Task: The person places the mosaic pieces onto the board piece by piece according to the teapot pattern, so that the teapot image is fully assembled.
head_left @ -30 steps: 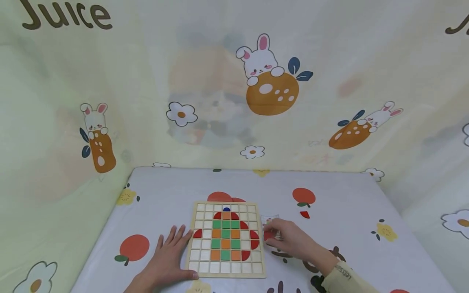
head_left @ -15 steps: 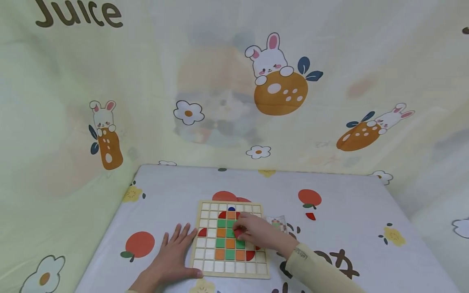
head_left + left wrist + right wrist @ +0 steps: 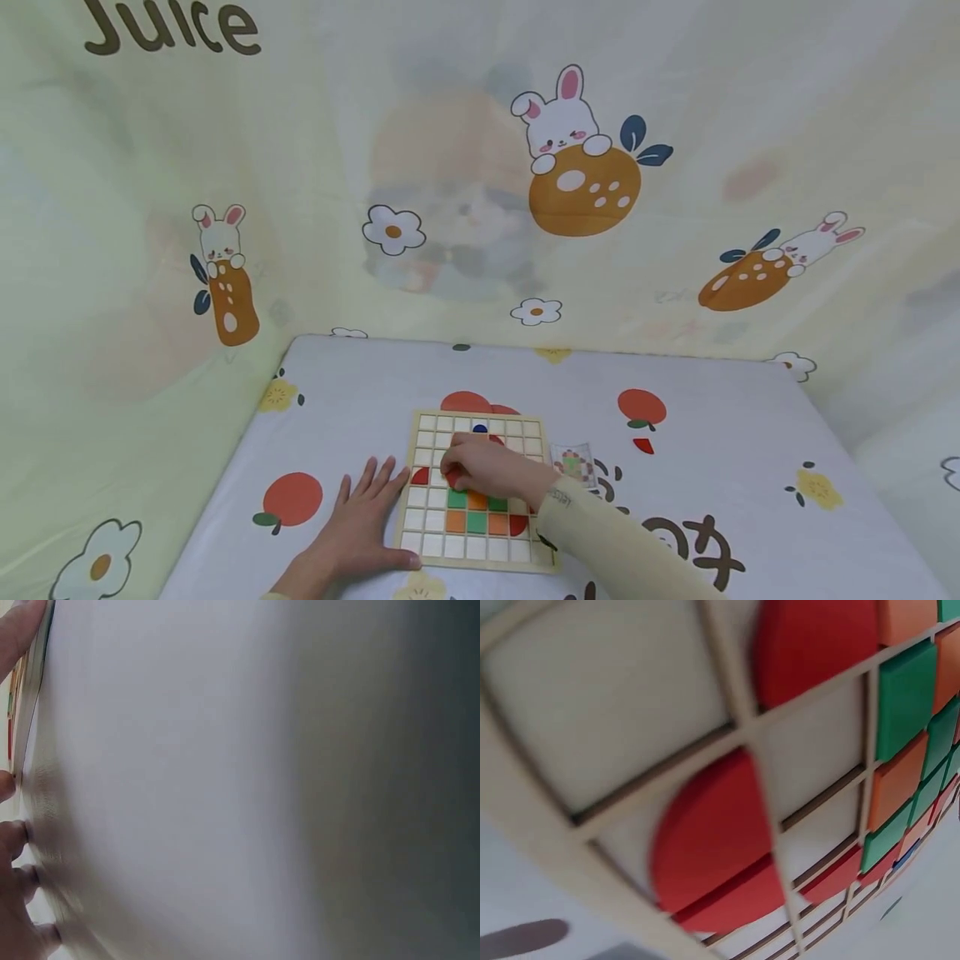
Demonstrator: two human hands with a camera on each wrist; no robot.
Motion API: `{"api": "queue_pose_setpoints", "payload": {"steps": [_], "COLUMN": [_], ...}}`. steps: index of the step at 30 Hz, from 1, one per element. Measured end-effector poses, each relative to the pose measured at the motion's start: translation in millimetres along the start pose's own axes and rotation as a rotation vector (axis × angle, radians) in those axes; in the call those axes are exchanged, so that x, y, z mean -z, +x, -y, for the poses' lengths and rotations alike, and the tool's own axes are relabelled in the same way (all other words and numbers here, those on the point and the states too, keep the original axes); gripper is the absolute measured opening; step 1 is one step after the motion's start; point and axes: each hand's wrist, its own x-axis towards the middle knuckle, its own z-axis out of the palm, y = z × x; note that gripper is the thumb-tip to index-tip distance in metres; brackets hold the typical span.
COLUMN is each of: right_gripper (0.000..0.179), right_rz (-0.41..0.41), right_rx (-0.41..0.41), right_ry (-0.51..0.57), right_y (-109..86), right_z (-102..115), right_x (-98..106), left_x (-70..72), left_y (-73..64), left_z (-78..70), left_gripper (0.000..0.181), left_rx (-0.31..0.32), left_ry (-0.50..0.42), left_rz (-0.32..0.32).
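Observation:
A wooden grid board (image 3: 480, 567) lies on the table, filled partly with green squares (image 3: 904, 697), orange squares (image 3: 498, 523) and red quarter-round tiles (image 3: 712, 825). A blue tile (image 3: 480, 428) sits in its top row. My right hand (image 3: 491, 468) is over the board's middle-left columns, pinching a red tile (image 3: 453, 477) whose shape is mostly hidden by the fingers. Along the board's left side rests my left hand (image 3: 356, 529), fingers spread and straight, its fingertips at the edge and its thumb by the near left corner. Another red quarter-round tile (image 3: 420, 476) sits in the leftmost column.
Right of the board lies a small card (image 3: 573, 465) printed with a coloured pattern. Farther back to the right is a red wedge shape (image 3: 643, 446) on the printed tablecloth (image 3: 720, 433). Hanging printed cloth (image 3: 450, 317) encloses the table at the back and sides.
My right hand has moved left from beside the card to over the board, carrying the red tile. The left hand stays at the board's edge. The head view has shifted slightly.

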Motion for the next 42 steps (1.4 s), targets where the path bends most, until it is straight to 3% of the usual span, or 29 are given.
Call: {"api": "queue_pose_setpoints", "payload": {"steps": [12,28,36,42], "right_gripper": [0.018,0.021,0.027,0.026], "right_rz": [0.052,-0.015,-0.027,-0.038], "right_rx": [-0.046,-0.037,-0.105,-0.17], "right_ry": [-0.043,-0.007,0.021,-0.016], "right_y": [12.4,16.1,18.3,20.9], "right_z": [10,12,15,22], "right_x": [-3,-8,-14,-18], "left_x": [-0.3,-2.2,-1.8,-2.7], "left_y": [-0.4,1.3,1.5,2.2], "left_z": [-1.7,-0.7,0.4,1.7], "left_gripper": [0.126,0.125,0.125,0.126], "left_rx": [0.002,0.01,0.015,0.014], "left_ry": [-0.007,0.009,0.013,0.015], "left_rz": [0.014,0.013,0.012,0.008]}}
